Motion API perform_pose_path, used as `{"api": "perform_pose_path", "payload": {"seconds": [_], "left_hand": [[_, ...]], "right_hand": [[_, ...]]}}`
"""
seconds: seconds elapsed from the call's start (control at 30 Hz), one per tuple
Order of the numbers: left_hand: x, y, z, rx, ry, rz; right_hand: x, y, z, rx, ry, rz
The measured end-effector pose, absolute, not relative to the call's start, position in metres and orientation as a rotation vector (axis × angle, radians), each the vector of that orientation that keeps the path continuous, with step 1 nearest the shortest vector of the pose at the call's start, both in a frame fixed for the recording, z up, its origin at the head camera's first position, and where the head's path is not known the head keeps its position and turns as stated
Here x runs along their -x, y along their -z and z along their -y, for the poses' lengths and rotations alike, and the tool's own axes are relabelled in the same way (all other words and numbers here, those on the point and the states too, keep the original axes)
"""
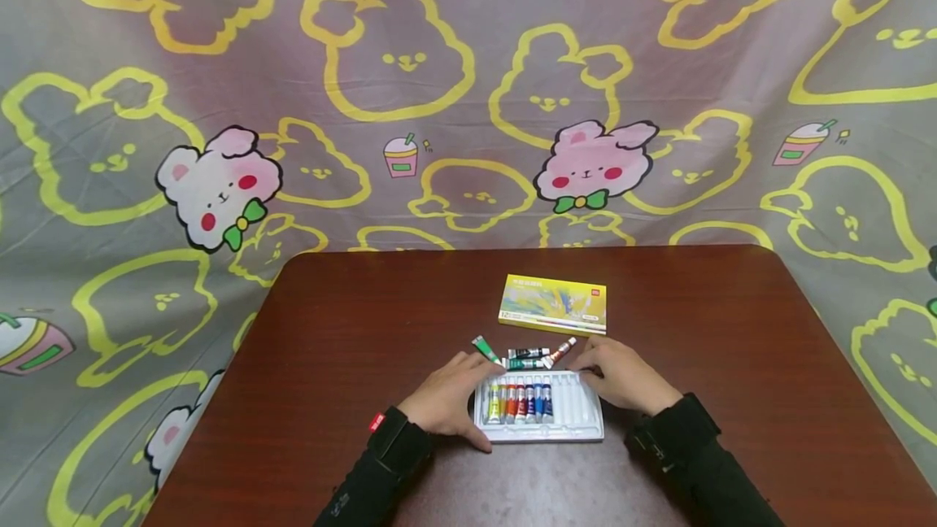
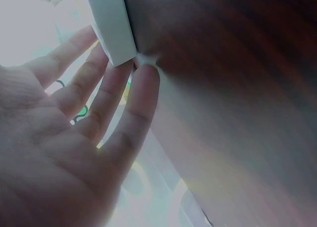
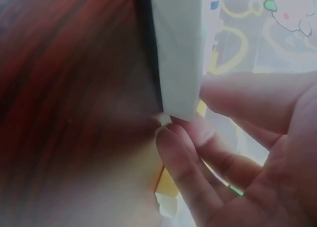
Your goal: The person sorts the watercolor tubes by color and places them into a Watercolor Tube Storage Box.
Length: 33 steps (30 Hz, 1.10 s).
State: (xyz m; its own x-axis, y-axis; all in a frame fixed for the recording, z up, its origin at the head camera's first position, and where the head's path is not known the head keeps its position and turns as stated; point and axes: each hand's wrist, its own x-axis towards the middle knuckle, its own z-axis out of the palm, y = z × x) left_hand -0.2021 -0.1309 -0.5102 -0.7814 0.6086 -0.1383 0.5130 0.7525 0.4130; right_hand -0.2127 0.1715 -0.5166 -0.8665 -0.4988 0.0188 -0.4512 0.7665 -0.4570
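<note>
A white plastic tray [image 1: 578, 433] lies on the table with several paint tubes [image 1: 520, 402] side by side in its left and middle slots, yellow through red to blue. My left hand [image 1: 452, 395] spans the tray's left end, thumb by the near corner. In the left wrist view its extended fingers [image 2: 143, 88] rest against the tray's corner. My right hand [image 1: 625, 372] is at the far right corner. Thumb and bent fingers [image 3: 178, 147] pinch that corner in the right wrist view. Loose tubes lie just behind the tray: green [image 1: 485, 349], black [image 1: 529, 353], teal [image 1: 524, 364] and orange-red [image 1: 562, 350].
A yellow paint carton [image 1: 553, 304] lies flat farther back on the brown table [image 1: 366, 307]. Behind the table hangs a cloth [image 1: 454, 88] printed with rabbits and yellow outlines. Dark sleeves and wrist straps cover both forearms.
</note>
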Motion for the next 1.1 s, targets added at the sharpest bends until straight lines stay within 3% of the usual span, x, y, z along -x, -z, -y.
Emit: {"api": "perform_pose_path", "payload": {"seconds": [0.7, 1.1], "left_hand": [[0.203, 0.509, 0.130, -0.884, -0.515, -2.686], [0.203, 0.509, 0.130, -0.885, -0.502, -2.679]], "right_hand": [[0.242, 0.511, -0.150, 0.707, 0.759, -2.886], [0.267, 0.505, -0.114, 0.921, 0.565, -2.851]]}}
